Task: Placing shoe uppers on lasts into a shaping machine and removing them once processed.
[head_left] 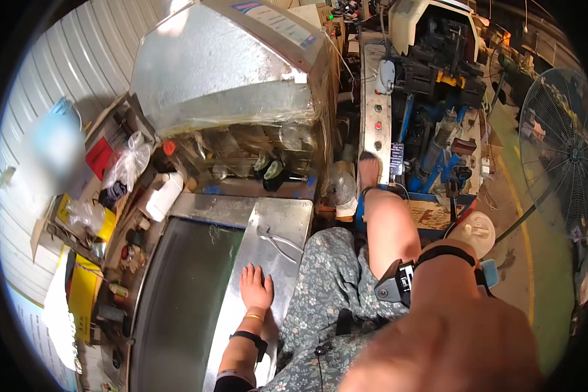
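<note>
There are two hands (pixel 256 289) (pixel 368 172), one pair of pliers (pixel 278 241), one fan (pixel 573 155).

Round cage fan (pixel 573 155), clear plastic bag (pixel 129 163)

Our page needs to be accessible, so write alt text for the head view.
A person's left hand lies with palm down on a metal plate, near metal pliers, while the right hand is at a light panel with buttons. Left of the plate is a dark belt; at far right stands a large fan.
</note>
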Motion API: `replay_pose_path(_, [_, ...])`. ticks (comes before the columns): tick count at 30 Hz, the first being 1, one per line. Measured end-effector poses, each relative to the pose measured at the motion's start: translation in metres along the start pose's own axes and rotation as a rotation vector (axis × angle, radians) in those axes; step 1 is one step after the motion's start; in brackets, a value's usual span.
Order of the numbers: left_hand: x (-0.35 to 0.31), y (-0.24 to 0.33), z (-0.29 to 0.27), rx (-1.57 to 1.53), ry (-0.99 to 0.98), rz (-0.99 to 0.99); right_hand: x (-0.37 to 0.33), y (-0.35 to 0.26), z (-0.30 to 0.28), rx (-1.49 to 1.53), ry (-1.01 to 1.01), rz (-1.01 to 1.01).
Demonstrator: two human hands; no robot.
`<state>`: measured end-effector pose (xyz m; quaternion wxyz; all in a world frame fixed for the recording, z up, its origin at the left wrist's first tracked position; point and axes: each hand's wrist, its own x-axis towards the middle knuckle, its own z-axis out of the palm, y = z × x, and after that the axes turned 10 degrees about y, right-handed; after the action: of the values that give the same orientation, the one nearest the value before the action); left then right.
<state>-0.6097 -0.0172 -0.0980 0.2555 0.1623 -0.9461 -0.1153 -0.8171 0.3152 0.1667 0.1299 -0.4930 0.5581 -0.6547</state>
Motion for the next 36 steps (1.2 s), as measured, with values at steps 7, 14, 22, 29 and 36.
replay_pose_path(7, [0.003,0.0,0.001,0.007,-0.042,-0.017,0.038,0.387,-0.242,-1.934,0.448,0.139])
replay_pose_path(14, [0.006,0.003,-0.004,0.035,-0.052,0.009,0.025,0.461,-0.283,-1.861,0.543,0.276])
replay_pose_path(22, [0.011,0.008,-0.01,0.02,-0.099,-0.01,0.028,0.463,-0.288,-1.691,0.677,0.154])
replay_pose_path(29, [0.01,0.005,-0.007,0.02,-0.043,0.014,0.027,0.449,-0.277,-1.697,0.714,0.248])
replay_pose_path(36, [0.007,0.004,-0.009,0.014,-0.084,-0.004,0.028,0.438,-0.265,-1.895,0.559,0.319])
